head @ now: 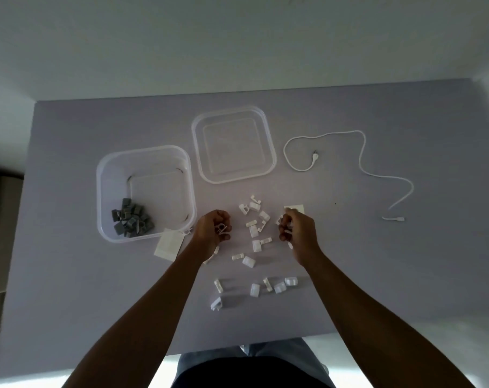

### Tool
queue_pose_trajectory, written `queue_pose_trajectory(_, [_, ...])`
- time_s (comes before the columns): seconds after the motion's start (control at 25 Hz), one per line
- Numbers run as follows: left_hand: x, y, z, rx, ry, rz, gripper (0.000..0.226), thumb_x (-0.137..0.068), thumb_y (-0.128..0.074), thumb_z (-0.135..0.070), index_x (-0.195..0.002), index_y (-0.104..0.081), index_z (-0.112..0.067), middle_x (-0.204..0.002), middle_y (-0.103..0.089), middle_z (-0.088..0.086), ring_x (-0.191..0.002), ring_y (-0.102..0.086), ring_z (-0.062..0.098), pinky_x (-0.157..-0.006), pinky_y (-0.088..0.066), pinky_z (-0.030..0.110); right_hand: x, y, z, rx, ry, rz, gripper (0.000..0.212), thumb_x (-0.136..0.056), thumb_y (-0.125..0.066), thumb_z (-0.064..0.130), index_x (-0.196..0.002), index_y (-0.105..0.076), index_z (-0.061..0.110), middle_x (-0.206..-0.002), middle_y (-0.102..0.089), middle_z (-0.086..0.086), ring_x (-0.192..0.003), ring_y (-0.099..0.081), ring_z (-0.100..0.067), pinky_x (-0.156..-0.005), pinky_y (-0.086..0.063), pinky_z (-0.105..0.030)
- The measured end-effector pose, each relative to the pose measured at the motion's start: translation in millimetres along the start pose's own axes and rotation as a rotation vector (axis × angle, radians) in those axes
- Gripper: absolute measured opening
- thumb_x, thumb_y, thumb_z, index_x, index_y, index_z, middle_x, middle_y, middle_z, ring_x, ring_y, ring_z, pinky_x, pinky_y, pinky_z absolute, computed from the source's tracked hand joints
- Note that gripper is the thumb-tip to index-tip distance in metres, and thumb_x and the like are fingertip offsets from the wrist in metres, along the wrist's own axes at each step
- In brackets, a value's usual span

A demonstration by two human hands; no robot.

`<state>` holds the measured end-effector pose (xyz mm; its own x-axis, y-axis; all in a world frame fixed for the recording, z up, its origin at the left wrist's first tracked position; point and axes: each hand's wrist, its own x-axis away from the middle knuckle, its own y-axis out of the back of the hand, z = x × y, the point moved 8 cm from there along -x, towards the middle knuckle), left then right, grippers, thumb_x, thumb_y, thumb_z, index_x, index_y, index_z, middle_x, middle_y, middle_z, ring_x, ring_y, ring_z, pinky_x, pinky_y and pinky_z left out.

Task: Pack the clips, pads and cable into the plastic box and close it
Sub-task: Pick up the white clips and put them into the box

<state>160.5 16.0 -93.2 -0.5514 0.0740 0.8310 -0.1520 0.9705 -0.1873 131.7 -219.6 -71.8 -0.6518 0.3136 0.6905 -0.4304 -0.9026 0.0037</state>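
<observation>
Head view: left hand point(213, 230) has its grip curled around a few white clips point(255, 230), right hand point(296, 230) likewise bunched on white clips, both low over the grey worktop point(70, 275) with more white clips scattered between and below them. Open plastic box point(103, 191) sits left holding grey clips point(131, 222); its lid point(268, 152) lies beside it. White cable point(363, 152) lies loose at right, one pad point(168, 245) touches the box's near corner, another point(298, 209) just behind the right hand.

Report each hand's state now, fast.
Left hand: closed on white clips.
Right hand: closed on white clips too.
</observation>
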Motion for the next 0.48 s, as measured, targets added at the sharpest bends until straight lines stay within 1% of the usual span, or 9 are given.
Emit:
queue_pose_trajectory(0.04, [-2,3,-2,-0.072,-0.019,-0.065,0.019,-0.084,-0.041,-0.01,-0.073,-0.057,-0.008,-0.065,-0.052,0.008,-0.058,-0.046,0.021,-0.051,-0.035,0.026,-5,-1,7,0.222,0.116,-0.024,0.035,-0.092,-0.06,0.023,-0.062,-0.06,0.007,-0.055,-0.055,-0.001,-0.05,-0.047,-0.016,-0.052,-0.037,-0.029])
queue_pose_trajectory(0.08, [-5,5,-7,-0.238,-0.074,-0.132,0.018,-0.086,-0.046,-0.016,-0.071,-0.055,-0.011,-0.063,-0.051,0.006,-0.057,-0.044,0.02,-0.051,-0.033,0.026,-8,-5,15,0.444,0.253,-0.036,0.031,-0.091,-0.065,0.026,-0.067,-0.065,0.007,-0.056,-0.058,0.003,-0.051,-0.049,-0.013,-0.055,-0.039,-0.028])
queue_pose_trajectory(0.12, [-8,4,-14,-0.469,-0.161,-0.197,0.019,-0.088,-0.052,-0.023,-0.072,-0.054,-0.013,-0.064,-0.052,0.003,-0.059,-0.045,0.02,-0.053,-0.034,0.027,-8,-12,21,0.626,0.376,-0.039,0.025,-0.09,-0.067,0.027,-0.075,-0.07,0.007,-0.062,-0.064,0.004,-0.056,-0.052,-0.011,-0.06,-0.042,-0.028])
queue_pose_trajectory(0.16, [-9,-1,-23,-0.69,-0.269,-0.25,0.02,-0.089,-0.058,-0.029,-0.076,-0.054,-0.014,-0.067,-0.054,0.001,-0.062,-0.048,0.019,-0.056,-0.038,0.028,-7,-20,24,0.754,0.465,-0.031,0.02,-0.089,-0.069,0.027,-0.086,-0.074,0.008,-0.075,-0.071,0.001,-0.064,-0.057,-0.011,-0.066,-0.045,-0.027])
queue_pose_trajectory(0.2, [-10,-10,-30,-0.833,-0.361,-0.265,0.021,-0.088,-0.063,-0.034,-0.084,-0.054,-0.015,-0.071,-0.057,0.001,-0.066,-0.052,0.019,-0.06,-0.042,0.03,-8,-27,25,0.836,0.506,-0.013,0.021,-0.087,-0.07,0.026,-0.097,-0.074,0.008,-0.088,-0.074,-0.002,-0.074,-0.062,-0.014,-0.073,-0.049,-0.027])
queue_pose_trajectory(0.28, [-13,-29,-35,-0.96,-0.463,-0.211,0.035,-0.083,-0.068,-0.043,-0.098,-0.05,-0.018,-0.08,-0.062,0.006,-0.072,-0.057,0.024,-0.067,-0.048,0.035,-13,-37,20,0.935,0.49,0.026,0.031,-0.086,-0.071,0.026,-0.111,-0.071,0.008,-0.106,-0.072,-0.009,-0.093,-0.066,-0.023,-0.084,-0.049,-0.031])
queue_pose_trajectory(0.32, [-14,-38,-36,-1.007,-0.481,-0.179,0.041,-0.081,-0.07,-0.045,-0.103,-0.047,-0.018,-0.083,-0.062,0.008,-0.074,-0.058,0.027,-0.068,-0.05,0.037,-16,-40,17,0.981,0.478,0.033,0.033,-0.085,-0.07,0.026,-0.113,-0.07,0.009,-0.109,-0.071,-0.011,-0.097,-0.066,-0.026,-0.086,-0.049,-0.032])
queue_pose_trajectory(0.4, [-18,-50,-38,-1.087,-0.492,-0.147,0.046,-0.081,-0.071,-0.044,-0.109,-0.046,-0.017,-0.089,-0.061,0.008,-0.079,-0.059,0.029,-0.072,-0.049,0.038,-19,-46,12,1.052,0.464,0.029,0.031,-0.085,-0.069,0.026,-0.111,-0.071,0.009,-0.108,-0.068,-0.014,-0.097,-0.066,-0.028,-0.083,-0.049,-0.032])
queue_pose_trajectory(0.48, [-22,-54,-39,-1.154,-0.517,-0.142,0.04,-0.084,-0.07,-0.038,-0.11,-0.048,-0.015,-0.094,-0.062,0.01,-0.085,-0.06,0.03,-0.073,-0.048,0.037,-21,-47,14,1.031,0.47,0.009,0.026,-0.085,-0.068,0.025,-0.105,-0.073,0.008,-0.102,-0.068,-0.014,-0.092,-0.066,-0.027,-0.076,-0.048,-0.029])
